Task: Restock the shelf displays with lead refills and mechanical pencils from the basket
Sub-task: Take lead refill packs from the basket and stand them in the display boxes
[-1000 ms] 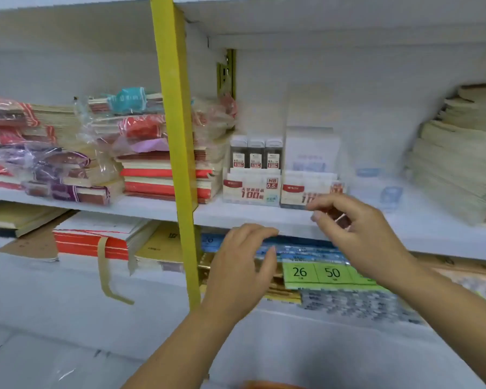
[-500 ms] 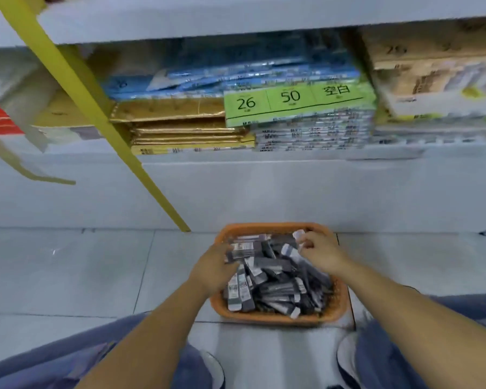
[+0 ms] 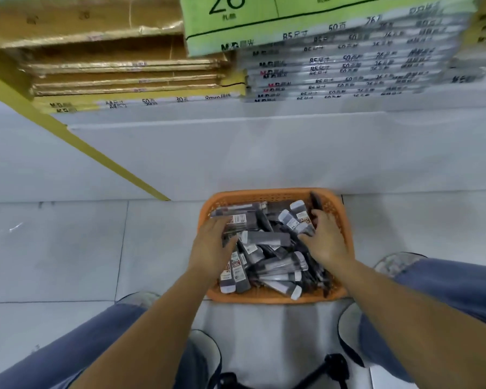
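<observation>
This was a stationery shop, seen from a crouch at the foot of a display rack. The white shelf [image 3: 236, 122] held flat stacks of wrapped paper goods: gold-covered packs [image 3: 124, 74] on the left and clear-wrapped packs [image 3: 348, 71] printed with sizes and sheet counts on the right. A yellow upright [image 3: 76, 136] framed the rack. On the pale tiled floor [image 3: 68, 248] stood an orange basket [image 3: 264, 297] heaped with small packaged stock.

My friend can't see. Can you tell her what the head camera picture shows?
Two bare hands, left and right, reach into an orange basket on the floor, full of small grey packs. The person crouches over it, and above are shelves stacked with paper.
</observation>
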The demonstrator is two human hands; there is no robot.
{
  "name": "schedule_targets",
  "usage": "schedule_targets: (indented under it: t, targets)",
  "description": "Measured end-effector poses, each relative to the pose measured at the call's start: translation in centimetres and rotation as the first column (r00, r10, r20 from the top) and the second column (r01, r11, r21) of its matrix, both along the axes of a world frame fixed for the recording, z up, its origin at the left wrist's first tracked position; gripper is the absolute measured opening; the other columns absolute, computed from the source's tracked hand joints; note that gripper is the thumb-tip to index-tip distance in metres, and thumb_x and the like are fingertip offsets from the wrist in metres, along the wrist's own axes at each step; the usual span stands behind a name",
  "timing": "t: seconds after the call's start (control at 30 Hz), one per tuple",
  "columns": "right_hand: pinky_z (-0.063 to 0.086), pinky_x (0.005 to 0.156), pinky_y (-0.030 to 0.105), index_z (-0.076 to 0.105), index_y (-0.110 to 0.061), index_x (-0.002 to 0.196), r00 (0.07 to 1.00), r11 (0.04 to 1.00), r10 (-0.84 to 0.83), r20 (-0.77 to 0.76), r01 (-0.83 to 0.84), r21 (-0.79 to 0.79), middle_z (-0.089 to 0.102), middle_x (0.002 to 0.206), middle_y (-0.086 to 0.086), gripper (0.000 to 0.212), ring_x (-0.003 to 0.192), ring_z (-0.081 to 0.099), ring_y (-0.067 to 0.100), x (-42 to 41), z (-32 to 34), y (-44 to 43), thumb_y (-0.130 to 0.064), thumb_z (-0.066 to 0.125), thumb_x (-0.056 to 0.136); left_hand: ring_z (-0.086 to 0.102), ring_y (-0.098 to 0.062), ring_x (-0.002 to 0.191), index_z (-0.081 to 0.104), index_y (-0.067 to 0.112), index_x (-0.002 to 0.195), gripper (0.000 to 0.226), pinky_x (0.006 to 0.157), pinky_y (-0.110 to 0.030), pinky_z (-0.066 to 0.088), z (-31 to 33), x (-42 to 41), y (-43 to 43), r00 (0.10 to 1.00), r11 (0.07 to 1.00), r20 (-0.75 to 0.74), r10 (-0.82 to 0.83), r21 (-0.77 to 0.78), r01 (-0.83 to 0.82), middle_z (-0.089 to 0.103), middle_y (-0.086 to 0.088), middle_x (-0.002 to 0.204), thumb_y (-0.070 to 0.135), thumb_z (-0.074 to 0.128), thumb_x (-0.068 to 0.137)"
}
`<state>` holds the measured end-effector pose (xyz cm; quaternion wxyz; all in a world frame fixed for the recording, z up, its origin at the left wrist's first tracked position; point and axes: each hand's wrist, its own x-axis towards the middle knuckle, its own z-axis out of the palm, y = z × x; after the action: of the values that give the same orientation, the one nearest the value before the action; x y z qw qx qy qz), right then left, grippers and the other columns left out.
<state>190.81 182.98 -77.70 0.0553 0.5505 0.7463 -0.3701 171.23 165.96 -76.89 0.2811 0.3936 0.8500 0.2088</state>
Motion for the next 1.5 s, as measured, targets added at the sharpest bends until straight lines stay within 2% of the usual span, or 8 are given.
schedule_targets:
  t: [0.2,0.53,0.73,0.93,1.1,1.2,1.37,1.5]
  targets:
    - [0.044,0.09,0.033,0.057,-0.013,0.127,0.996,0.996,0.08,0.034,-0.078,-0.038,0.06,0.124,0.009,0.046,0.111,0.057,0.026,0.4,-0.5,0.8,-0.03,0.07,0.087,0.031,-0.022,0.145,0.046,0.026,0.148,0.057,0.12,-0.036,0.02,-1.0,-1.0,2.6,0.993,0.992,-0.082,-0.083,-0.102,0.074,0.043,0.002,0.155,0.034,0.065,0.095]
    - [0.039,0.076,0.024,0.061,-0.029,0.113,0.977,0.995,-0.066,-0.202,0.05,-0.086,0.066,0.105,-0.011,0.026,0.093,0.059,0.01,0.6,0.1,1.2,-0.028,0.068,0.088,0.035,-0.026,0.133,0.061,0.02,0.136,0.046,0.113,-0.04,0.034,-1.7,-1.6,2.7,0.991,0.99,-0.113,-0.067,-0.131,0.052,0.049,-0.004,0.133,0.033,0.069,0.093]
    - [0.033,0.064,0.005,0.057,-0.034,0.117,0.968,0.99,-0.083,-0.237,0.054,-0.127,0.061,0.102,-0.021,0.027,0.087,0.054,-0.006,-0.2,1.6,0.5,-0.034,0.064,0.091,0.04,-0.028,0.131,0.064,0.014,0.13,0.033,0.111,-0.04,0.036,-1.3,-1.4,2.5,0.993,0.986,-0.084,-0.081,-0.154,0.068,0.049,-0.007,0.135,0.028,0.046,0.105]
    - [0.039,0.068,0.014,0.05,-0.032,0.123,0.941,0.958,-0.194,-0.278,0.122,-0.259,0.059,0.103,-0.017,0.038,0.093,0.058,0.002,-0.5,2.0,0.1,-0.033,0.068,0.089,0.054,-0.023,0.086,0.056,0.012,0.101,0.023,0.074,-0.037,0.043,-0.4,-1.4,2.5,0.997,0.968,0.008,-0.072,-0.241,0.071,0.065,-0.012,0.107,0.021,0.036,0.108]
    - [0.042,0.071,0.017,0.052,-0.041,0.108,0.908,0.931,-0.245,-0.341,0.122,-0.344,0.062,0.104,-0.021,0.028,0.096,0.059,-0.001,-1.3,3.4,0.3,-0.036,0.07,0.087,0.054,-0.018,0.073,0.049,0.016,0.095,0.019,0.056,-0.021,0.039,2.3,-1.3,1.8,0.991,0.998,0.131,0.027,-0.062,-0.019,0.057,0.002,0.082,0.023,0.036,0.108]
    - [0.05,0.081,0.027,0.06,-0.037,0.11,0.869,0.925,-0.271,-0.415,0.116,-0.361,0.068,0.103,-0.017,0.028,0.096,0.065,0.005,-2.1,5.2,0.2,-0.035,0.072,0.085,0.058,-0.015,0.072,0.05,0.022,0.11,0.015,0.057,-0.012,0.046,5.3,-0.7,1.6,0.923,0.975,0.371,0.103,0.148,-0.169,0.056,-0.003,0.097,0.023,0.034,0.109]
    - [0.047,0.073,0.02,0.061,-0.043,0.104,0.774,0.932,-0.263,-0.576,0.05,-0.359,0.071,0.099,-0.024,0.025,0.086,0.067,-0.006,-3.7,10.3,-1.4,-0.036,0.074,0.083,0.064,-0.009,0.068,0.059,0.015,0.099,0.041,0.061,-0.018,0.051,10.4,1.4,2.0,0.878,0.929,0.471,0.083,0.283,-0.24,0.064,-0.015,0.088,0.052,0.041,0.103]
    - [0.052,0.082,0.025,0.061,-0.036,0.112,0.707,0.933,-0.235,-0.667,-0.028,-0.359,0.073,0.103,-0.013,0.031,0.094,0.069,0.005,-4.6,14.1,-2.6,-0.031,0.073,0.084,0.07,-0.016,0.084,0.065,0.041,0.1,0.027,0.079,-0.04,0.06,13.4,3.0,2.0,0.777,0.881,0.619,0.115,0.298,-0.368,0.073,0.003,0.087,0.06,0.064,0.08]
